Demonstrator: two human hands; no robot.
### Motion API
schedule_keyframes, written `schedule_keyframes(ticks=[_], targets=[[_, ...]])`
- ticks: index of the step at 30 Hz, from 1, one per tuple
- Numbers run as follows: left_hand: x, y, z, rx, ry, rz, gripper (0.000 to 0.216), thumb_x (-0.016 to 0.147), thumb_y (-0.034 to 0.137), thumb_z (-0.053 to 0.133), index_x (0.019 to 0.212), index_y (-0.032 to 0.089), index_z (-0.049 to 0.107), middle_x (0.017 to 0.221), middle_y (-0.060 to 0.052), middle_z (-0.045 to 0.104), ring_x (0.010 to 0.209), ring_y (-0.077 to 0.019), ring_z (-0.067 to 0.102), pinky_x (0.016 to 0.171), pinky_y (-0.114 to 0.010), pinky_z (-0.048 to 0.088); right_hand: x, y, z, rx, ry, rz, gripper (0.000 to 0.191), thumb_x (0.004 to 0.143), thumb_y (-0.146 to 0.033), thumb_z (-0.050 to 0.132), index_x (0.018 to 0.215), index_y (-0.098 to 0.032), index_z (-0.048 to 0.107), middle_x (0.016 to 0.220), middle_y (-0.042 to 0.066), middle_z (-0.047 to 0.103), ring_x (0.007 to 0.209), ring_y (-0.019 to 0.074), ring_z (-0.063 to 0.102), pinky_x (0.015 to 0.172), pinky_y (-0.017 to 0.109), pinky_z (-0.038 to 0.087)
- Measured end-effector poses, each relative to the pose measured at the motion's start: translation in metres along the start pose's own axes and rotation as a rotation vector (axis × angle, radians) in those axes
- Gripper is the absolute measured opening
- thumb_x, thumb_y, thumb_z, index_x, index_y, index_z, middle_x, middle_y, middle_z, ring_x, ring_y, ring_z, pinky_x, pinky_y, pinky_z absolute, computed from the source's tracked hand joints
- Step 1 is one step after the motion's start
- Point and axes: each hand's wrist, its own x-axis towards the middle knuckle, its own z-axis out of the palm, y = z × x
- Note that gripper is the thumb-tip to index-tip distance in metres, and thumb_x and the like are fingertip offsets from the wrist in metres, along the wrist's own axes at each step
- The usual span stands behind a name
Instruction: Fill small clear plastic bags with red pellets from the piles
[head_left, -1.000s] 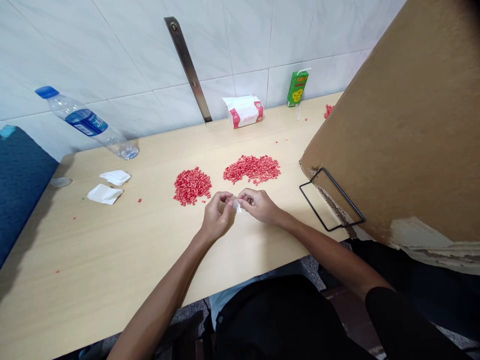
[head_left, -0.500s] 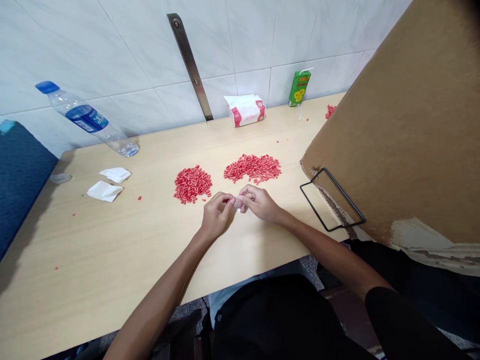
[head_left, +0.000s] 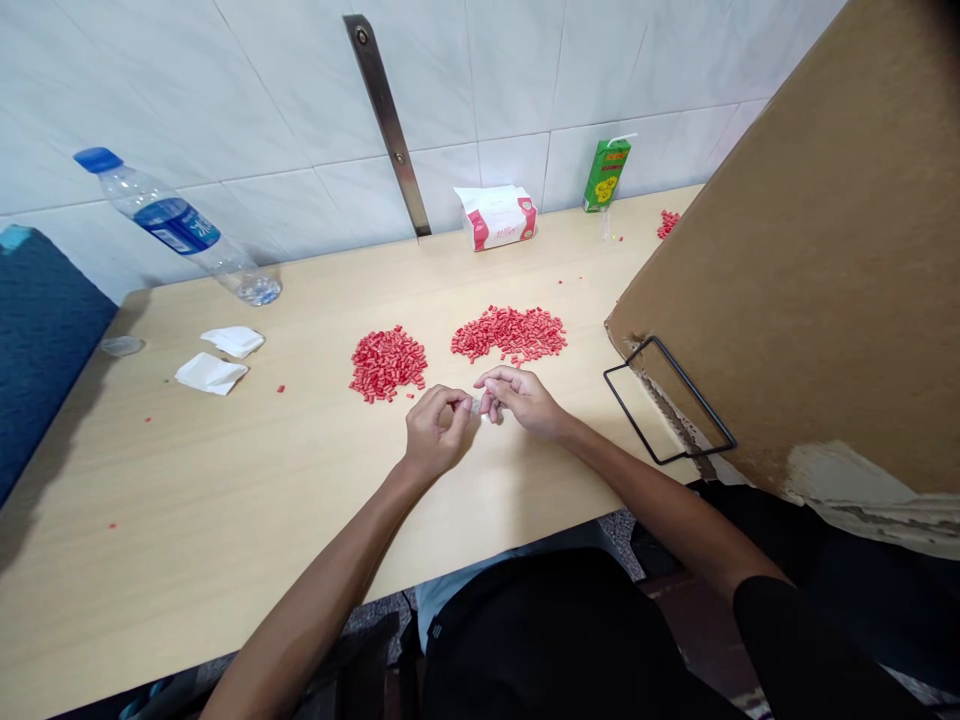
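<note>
My left hand (head_left: 433, 432) pinches a small clear, whitish piece (head_left: 475, 406) between thumb and fingertips, just above the table. Right beside it, my right hand (head_left: 526, 404) has its thumb and fingers curled together at that piece; a reddish speck shows at its fingertips, too small to name. Beyond my left hand lies a rounded pile of small red cylindrical pieces (head_left: 388, 364). A wider pile of the same red pieces (head_left: 510, 333) lies just past my right hand.
On the left a plastic bottle (head_left: 176, 225) leans against the tiled wall, near folded white tissues (head_left: 211, 373). A tissue pack (head_left: 500, 218) and a green drink carton (head_left: 606, 175) stand at the back. A large cardboard panel (head_left: 795, 260) with a black wire handle (head_left: 694, 395) borders the right.
My right hand's fingers have loosened and drawn slightly apart from my left fingertips. My left hand keeps its pinch. The whole view has shifted slightly.
</note>
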Motion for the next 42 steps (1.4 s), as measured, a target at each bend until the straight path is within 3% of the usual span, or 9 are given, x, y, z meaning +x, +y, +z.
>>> schedule_keyframes(ticks=[5,8,12,15,25,42], targets=[[0.000,-0.004,0.000,0.010,0.025,-0.009,0.013,0.088,0.025,0.053,0.077,0.021,0.060,0.071,-0.001,0.064,0.067,-0.0143,0.059,0.067,-0.029,0.046,0.001,-0.005,-0.001,0.053,0.053,0.045,0.042,0.075,-0.055,0.069,0.083,-0.015,0.058,0.070,0.002,0.067,0.055,0.0110,0.061,0.052,0.023,0.047],[-0.001,-0.004,0.001,0.014,0.036,0.013,0.013,0.088,0.024,0.054,0.078,0.020,0.060,0.071,-0.001,0.063,0.066,-0.0138,0.058,0.066,-0.028,0.046,0.001,-0.005,-0.001,0.061,0.068,0.076,0.045,0.071,-0.058,0.070,0.075,-0.016,0.055,0.062,0.001,0.066,0.046,0.0102,0.058,0.045,0.022,0.044],[-0.001,0.000,0.001,0.014,0.023,0.041,0.013,0.089,0.024,0.053,0.079,0.019,0.060,0.072,-0.002,0.063,0.067,-0.0135,0.058,0.066,-0.028,0.047,0.001,-0.003,0.000,0.009,0.096,0.111,0.053,0.075,-0.069,0.058,0.064,-0.018,0.049,0.042,-0.004,0.054,0.030,0.0064,0.041,0.032,0.019,0.029],[-0.001,0.003,0.003,-0.005,-0.012,0.089,0.011,0.089,0.022,0.054,0.080,0.018,0.060,0.073,-0.003,0.063,0.068,-0.0134,0.059,0.066,-0.027,0.047,0.001,0.001,0.001,-0.005,0.103,0.091,0.056,0.079,-0.070,0.052,0.058,-0.019,0.045,0.034,-0.006,0.043,0.028,0.0050,0.032,0.032,0.019,0.021],[-0.003,0.008,0.007,-0.039,-0.018,0.242,0.006,0.087,0.015,0.055,0.084,0.020,0.058,0.071,-0.002,0.063,0.067,-0.0131,0.058,0.064,-0.028,0.048,-0.001,0.002,0.003,-0.036,0.067,0.058,0.061,0.077,-0.071,0.054,0.049,-0.019,0.040,0.034,-0.006,0.039,0.032,0.0051,0.032,0.039,0.023,0.021],[-0.004,0.011,0.008,-0.048,-0.053,0.197,0.009,0.087,0.016,0.054,0.080,0.020,0.056,0.071,-0.002,0.065,0.067,-0.0128,0.058,0.065,-0.029,0.048,-0.006,-0.002,0.005,-0.239,0.085,-0.025,0.054,0.086,-0.059,0.052,0.053,-0.018,0.040,0.045,-0.006,0.037,0.043,0.0061,0.031,0.046,0.024,0.024]])
